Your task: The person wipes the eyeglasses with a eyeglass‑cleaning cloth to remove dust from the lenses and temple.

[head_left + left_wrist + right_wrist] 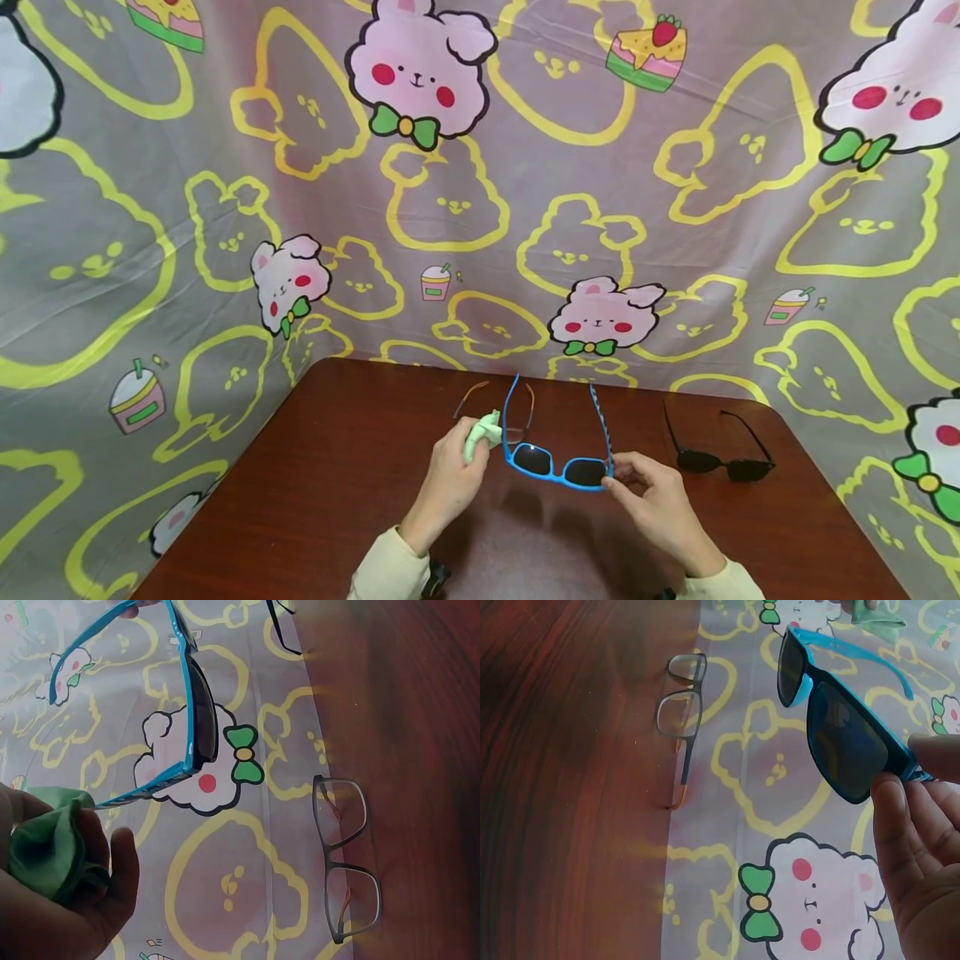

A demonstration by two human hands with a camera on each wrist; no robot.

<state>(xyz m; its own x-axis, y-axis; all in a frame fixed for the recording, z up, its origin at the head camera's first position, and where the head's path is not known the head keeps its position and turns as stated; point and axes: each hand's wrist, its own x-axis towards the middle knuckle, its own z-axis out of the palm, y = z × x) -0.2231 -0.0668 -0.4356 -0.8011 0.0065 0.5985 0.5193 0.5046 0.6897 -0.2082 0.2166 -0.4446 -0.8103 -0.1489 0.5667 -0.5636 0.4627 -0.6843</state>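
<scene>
Blue-framed sunglasses point(557, 477) with dark lenses are held up above the table, temples unfolded and pointing away. My right hand point(654, 506) pinches them at the right hinge corner, thumb and fingers on the frame in the right wrist view point(930, 847). My left hand point(448, 477) grips a bunched light green cloth point(483, 435) beside the left temple. In the left wrist view the green cloth point(49, 847) sits between thumb and fingers, close to a blue temple point(146, 787); whether they touch I cannot tell.
Clear-lens glasses point(346, 859) with dark frames and orange temple tips lie on the table behind the sunglasses. Black sunglasses point(723, 465) rest unfolded at the right. The brown table point(300, 500) is bordered by a patterned cloth backdrop point(480, 183) at the back and sides.
</scene>
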